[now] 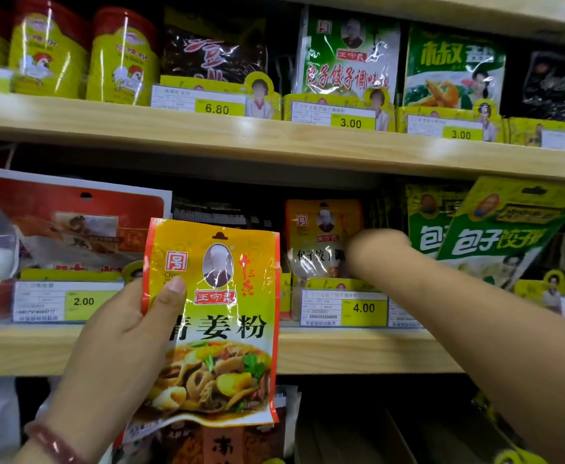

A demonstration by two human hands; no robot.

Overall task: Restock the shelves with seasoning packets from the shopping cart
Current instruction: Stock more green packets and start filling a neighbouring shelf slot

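My left hand [124, 333] grips a yellow and orange seasoning packet [217, 333] by its left edge, thumb on the front, and holds it upright in front of the middle shelf [358, 349]. My right arm stretches into that shelf, and my right hand [371, 251] is blurred where it meets a standing orange packet [318, 229] above the 4.00 price tag [363, 308]. The blur hides the fingers, so I cannot tell whether they are closed. The shopping cart is out of view.
Green packets [495, 226] lean at the right of the middle shelf, and a red and white bag [73, 222] lies at its left. The upper shelf [274, 142] carries yellow canisters [120, 58], dark bags and green packets. More packets sit below.
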